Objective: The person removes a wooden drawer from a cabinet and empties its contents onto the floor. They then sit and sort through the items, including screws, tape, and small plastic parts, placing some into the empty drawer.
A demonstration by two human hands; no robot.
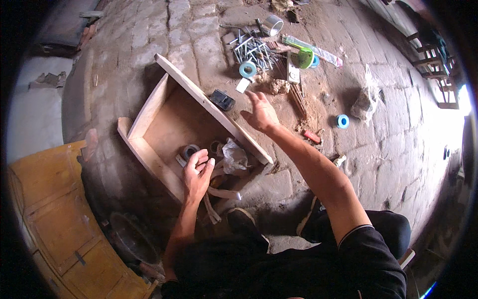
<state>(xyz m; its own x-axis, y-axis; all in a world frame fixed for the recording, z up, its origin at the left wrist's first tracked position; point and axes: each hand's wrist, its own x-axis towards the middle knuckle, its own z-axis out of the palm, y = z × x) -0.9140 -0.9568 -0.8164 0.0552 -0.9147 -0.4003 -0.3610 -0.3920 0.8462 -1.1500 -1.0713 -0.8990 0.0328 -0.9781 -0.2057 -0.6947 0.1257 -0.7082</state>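
My left hand (197,173) is over the near side of a wooden drawer (175,116), fingers loosely bent and nothing visible in its grip. Close to its fingertips inside the drawer lie a roll of tape (190,150) and a crumpled clear plastic bag (235,157). A pale strap (226,193) hangs over the drawer's near corner. Beyond the drawer's right wall, my right hand (263,114) reaches above the floor with spread fingers, holding nothing. Nearest to it are a small black block-like object (222,99) and a white card (243,85).
Farther out lie a heap of nails (252,52), a blue-rimmed tape spool (247,69), a white power strip (293,67) and thin brown rods (298,101). To the right are another blue spool (342,121), a red object (312,136) and a plastic bag (366,99). A yellow wooden panel (63,220) stands left.
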